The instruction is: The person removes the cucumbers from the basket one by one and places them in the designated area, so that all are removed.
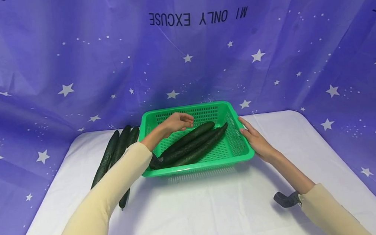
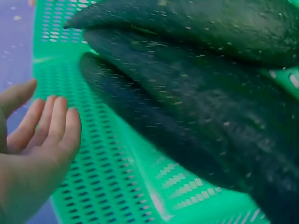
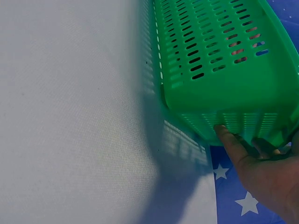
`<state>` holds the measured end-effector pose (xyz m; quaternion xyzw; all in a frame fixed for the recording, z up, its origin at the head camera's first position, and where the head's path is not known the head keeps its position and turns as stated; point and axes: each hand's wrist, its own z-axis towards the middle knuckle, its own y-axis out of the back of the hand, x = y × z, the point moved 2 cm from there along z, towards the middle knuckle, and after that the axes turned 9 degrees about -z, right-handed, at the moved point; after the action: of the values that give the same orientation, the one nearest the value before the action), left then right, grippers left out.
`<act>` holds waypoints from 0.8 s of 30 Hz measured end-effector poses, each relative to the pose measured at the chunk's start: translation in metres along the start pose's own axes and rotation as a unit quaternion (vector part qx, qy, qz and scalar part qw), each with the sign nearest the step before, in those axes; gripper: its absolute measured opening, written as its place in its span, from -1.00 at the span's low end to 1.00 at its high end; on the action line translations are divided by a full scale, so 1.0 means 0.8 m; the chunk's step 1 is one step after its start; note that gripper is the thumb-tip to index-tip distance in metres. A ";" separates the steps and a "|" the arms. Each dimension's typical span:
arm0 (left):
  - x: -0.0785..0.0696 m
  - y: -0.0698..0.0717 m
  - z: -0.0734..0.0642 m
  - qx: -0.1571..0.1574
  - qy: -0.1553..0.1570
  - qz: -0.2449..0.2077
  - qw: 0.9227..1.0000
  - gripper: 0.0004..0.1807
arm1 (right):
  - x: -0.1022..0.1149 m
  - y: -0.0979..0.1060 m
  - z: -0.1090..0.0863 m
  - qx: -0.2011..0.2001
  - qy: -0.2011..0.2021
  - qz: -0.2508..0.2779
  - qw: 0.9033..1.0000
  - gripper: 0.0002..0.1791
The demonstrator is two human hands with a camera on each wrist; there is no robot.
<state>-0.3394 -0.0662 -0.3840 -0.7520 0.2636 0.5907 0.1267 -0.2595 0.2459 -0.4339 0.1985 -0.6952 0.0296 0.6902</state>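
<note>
Head view: your left hand [image 1: 176,122], fingers loose and empty, hovers over three cucumbers [image 1: 193,145] in the green basket [image 1: 212,164]; your right hand [image 1: 258,142] grips its end. Loose cucumbers [image 1: 120,147] lie left of it. Left wrist: your fingers clear the cucumbers. Right wrist: lifting that end alone could tip the basket and slide its load.

Head view looks forward, down; close wrist views share its green plastic basket [image 1: 212,164], left facing inside, right outside
</note>
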 end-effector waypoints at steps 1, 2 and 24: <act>0.004 0.001 0.004 0.003 0.008 -0.004 1.000 -0.50 | 0.000 0.000 0.000 0.000 -0.002 0.003 1.000 -0.31; 0.008 0.001 0.007 0.008 0.016 -0.006 1.000 -0.49 | -0.001 0.000 0.000 0.000 -0.001 0.003 1.000 -0.31; 0.048 -0.002 0.027 0.003 0.073 0.103 0.992 -0.34 | -0.002 0.001 0.004 -0.001 -0.009 0.000 1.000 -0.34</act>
<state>-0.3499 -0.0640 -0.4268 -0.7617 0.3501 0.5430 0.0482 -0.2625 0.2458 -0.4356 0.1983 -0.7011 0.0272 0.6844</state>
